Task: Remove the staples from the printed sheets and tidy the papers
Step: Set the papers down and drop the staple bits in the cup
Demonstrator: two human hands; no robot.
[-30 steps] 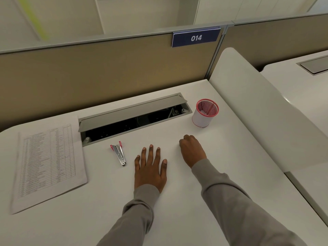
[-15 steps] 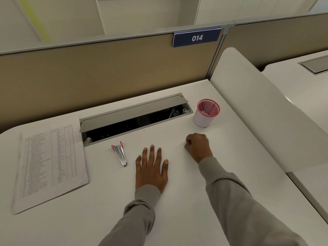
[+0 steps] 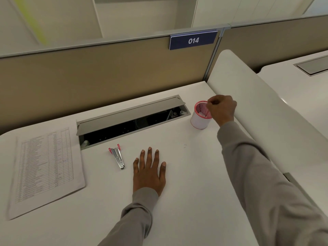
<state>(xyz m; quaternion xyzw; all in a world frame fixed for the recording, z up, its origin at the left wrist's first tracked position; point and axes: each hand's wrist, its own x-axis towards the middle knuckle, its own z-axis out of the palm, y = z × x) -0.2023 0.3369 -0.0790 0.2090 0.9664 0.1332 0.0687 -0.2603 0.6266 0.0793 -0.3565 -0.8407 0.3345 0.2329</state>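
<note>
Two hands over white desk (image 3: 177, 201); left hand (image 3: 150, 172) flat on desk, fingers spread, just right of staple remover (image 3: 117, 157); right hand (image 3: 221, 108) above rim of pink-rimmed cup (image 3: 199, 118), fingertips pinched together, cannot tell what they hold; printed sheets (image 3: 45, 169) lie flat well left of remover, near desk's left edge; open cable tray (image 3: 131, 119) behind remover.

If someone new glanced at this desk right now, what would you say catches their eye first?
Probably the right hand, its fingers pinched over the pink-rimmed white cup at the back right of the white desk. Next, the left hand lying flat mid-desk, beside the small pink-and-metal staple remover. At far left lies the stack of printed table sheets.
</note>
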